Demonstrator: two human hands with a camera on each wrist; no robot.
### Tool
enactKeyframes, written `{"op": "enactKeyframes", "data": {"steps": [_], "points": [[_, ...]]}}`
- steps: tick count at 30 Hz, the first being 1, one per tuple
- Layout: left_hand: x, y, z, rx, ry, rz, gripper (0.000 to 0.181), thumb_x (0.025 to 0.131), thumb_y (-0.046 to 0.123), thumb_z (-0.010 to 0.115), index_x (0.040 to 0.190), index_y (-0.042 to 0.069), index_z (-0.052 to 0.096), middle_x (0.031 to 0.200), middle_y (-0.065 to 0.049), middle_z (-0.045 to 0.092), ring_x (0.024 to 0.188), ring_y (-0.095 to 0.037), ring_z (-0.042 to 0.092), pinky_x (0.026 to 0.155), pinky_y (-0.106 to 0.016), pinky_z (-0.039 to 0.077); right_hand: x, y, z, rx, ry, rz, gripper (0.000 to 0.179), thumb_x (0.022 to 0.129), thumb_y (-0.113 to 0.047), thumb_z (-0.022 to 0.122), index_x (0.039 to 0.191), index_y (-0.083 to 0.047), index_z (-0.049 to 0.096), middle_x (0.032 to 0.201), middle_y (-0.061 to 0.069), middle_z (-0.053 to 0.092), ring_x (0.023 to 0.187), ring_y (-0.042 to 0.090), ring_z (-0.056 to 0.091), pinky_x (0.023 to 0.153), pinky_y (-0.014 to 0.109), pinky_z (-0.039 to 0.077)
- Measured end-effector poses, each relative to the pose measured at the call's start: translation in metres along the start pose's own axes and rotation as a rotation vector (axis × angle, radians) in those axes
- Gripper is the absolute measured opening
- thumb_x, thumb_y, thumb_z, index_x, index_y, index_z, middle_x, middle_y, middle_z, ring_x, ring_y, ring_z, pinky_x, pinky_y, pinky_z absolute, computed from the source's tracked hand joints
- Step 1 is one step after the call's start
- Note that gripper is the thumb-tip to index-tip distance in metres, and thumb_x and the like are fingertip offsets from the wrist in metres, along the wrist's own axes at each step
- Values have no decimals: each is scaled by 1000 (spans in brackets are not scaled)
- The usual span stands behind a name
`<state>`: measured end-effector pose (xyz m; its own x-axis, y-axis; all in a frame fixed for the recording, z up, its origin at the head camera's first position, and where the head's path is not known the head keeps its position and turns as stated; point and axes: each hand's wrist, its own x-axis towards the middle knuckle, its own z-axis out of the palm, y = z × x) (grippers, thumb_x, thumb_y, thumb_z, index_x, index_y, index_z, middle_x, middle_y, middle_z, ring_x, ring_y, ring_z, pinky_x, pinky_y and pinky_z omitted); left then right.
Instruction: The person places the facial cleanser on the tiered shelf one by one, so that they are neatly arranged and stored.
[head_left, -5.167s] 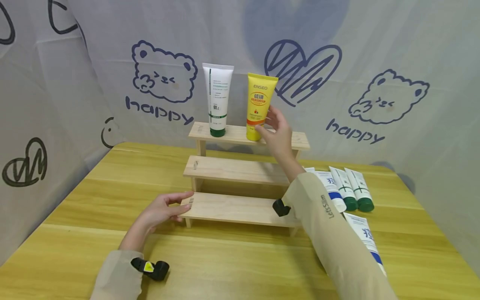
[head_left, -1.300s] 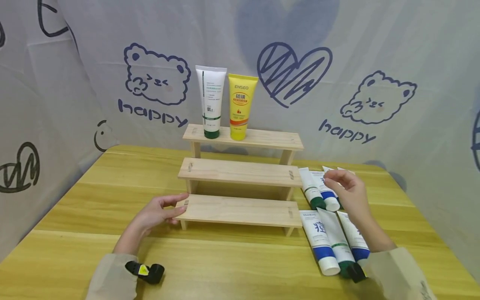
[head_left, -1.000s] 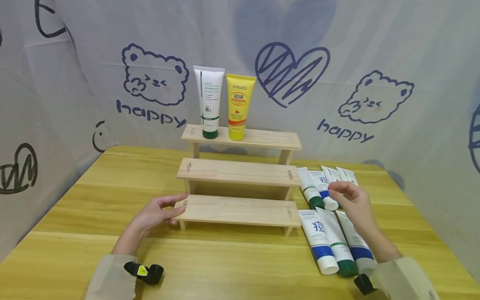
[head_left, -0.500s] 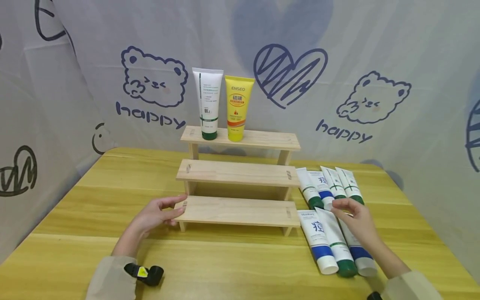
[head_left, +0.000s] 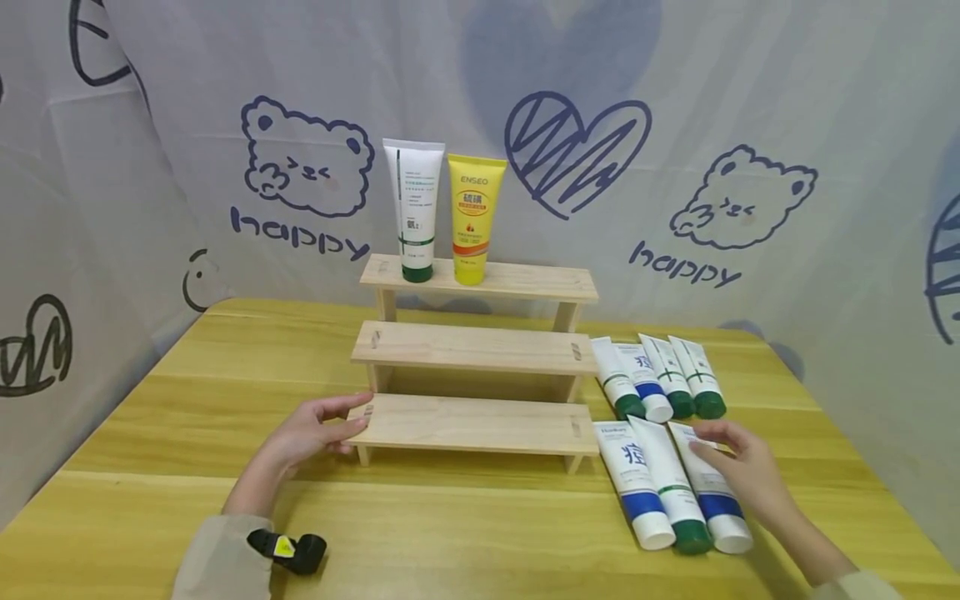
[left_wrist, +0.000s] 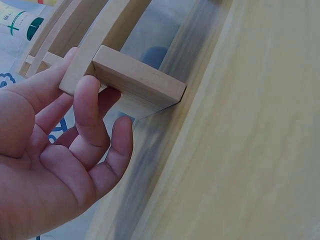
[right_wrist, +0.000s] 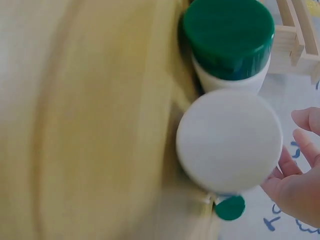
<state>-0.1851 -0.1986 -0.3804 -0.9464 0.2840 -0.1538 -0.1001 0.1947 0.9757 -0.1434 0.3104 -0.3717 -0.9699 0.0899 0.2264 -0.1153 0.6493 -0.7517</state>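
My left hand pinches the left end of the lowest step of a three-step wooden display stand; the left wrist view shows thumb and fingertips at the board's corner. My right hand is over the upper right side of a white squeeze tube with a blue band, the rightmost in the front row. In the right wrist view, that tube's white cap partly hides the hand, whose thumb and forefinger are apart. A white tube with a green cap and a yellow tube stand upright on the top step.
Beside the right fingers lie a green-capped tube and another blue-banded tube. Several more tubes lie in a row behind them. A printed cloth hangs behind the wooden table.
The right hand earlier held the yellow tube, which now stands released beside the white one. It then moved down past the back row to the front right tube. The left hand keeps its place.
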Motion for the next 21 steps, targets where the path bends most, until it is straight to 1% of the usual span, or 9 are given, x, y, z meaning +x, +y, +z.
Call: {"op": "enactKeyframes", "data": {"steps": [2, 5, 7, 9, 12, 14, 15, 19, 21], "points": [[1, 0, 0, 1, 1, -1, 56, 85, 20, 62, 132, -1, 40, 127, -22, 37, 74, -14, 53, 65, -24, 49, -1, 7, -2, -5, -9, 11, 28, 84, -10, 62, 102, 11, 56, 103, 23, 57, 87, -1, 50, 71, 11, 43], [2, 0, 1, 2, 3, -2, 55, 85, 19, 62, 132, -1, 40, 128, -23, 36, 80, -15, 53, 65, -25, 50, -2, 23, -6, -50, -18, 37, 30, 84, -16, 63, 102, 8, 56, 103, 18, 58, 89, 3, 50, 71, 12, 44], [2, -1, 1, 4, 2, -1, 55, 86, 19, 61, 132, -2, 40, 129, -23, 36, 81, -15, 53, 65, -25, 50, -4, 30, -8, -45, -41, 64, 32, 84, -17, 63, 103, 8, 56, 104, 18, 57, 94, 13, 51, 77, 24, 47], [1, -2, 0, 3, 1, 0, 55, 86, 20, 61, 132, -2, 40, 129, -24, 36, 80, -15, 53, 65, -25, 50, -5, 33, -10, -70, -47, 101, 34, 84, -19, 64, 104, 7, 56, 104, 16, 58, 96, 17, 52, 78, 27, 48], [0, -2, 0, -4, -5, 10, 55, 86, 19, 61, 132, -2, 40, 130, -24, 35, 77, -14, 53, 64, -25, 50, -8, 30, -15, -66, -88, 126, 35, 84, -15, 63, 106, 11, 55, 108, 25, 54, 100, 33, 49, 81, 42, 45], [0, -1, 0, -11, -10, 15, 55, 86, 19, 61, 132, -3, 39, 131, -24, 34, 74, -13, 54, 64, -25, 50, -9, 29, -19, -72, -141, 157, 40, 85, -16, 62, 111, 12, 52, 112, 29, 51, 100, 36, 49, 78, 39, 47], [-1, -1, 0, -13, -12, 18, 55, 86, 18, 61, 132, -3, 39, 132, -24, 34, 73, -13, 54, 64, -25, 50, -10, 29, -22, -54, -187, 167, 43, 86, -16, 61, 115, 13, 48, 115, 33, 46, 102, 41, 46, 78, 41, 47], [0, 0, 0, -14, -16, 21, 55, 86, 18, 61, 132, -3, 39, 133, -24, 33, 76, -13, 54, 64, -25, 50, -11, 32, -31, 34, -328, 242, 56, 87, -18, 59, 126, 13, 34, 121, 39, 35, 106, 45, 42, 72, 34, 49], [0, 0, 1, -9, -13, 22, 55, 86, 18, 61, 132, -3, 40, 132, -24, 33, 78, -14, 53, 64, -25, 50, -11, 34, -35, 71, -358, 257, 58, 87, -18, 59, 128, 12, 32, 122, 39, 34, 107, 43, 42, 72, 32, 48]]}}
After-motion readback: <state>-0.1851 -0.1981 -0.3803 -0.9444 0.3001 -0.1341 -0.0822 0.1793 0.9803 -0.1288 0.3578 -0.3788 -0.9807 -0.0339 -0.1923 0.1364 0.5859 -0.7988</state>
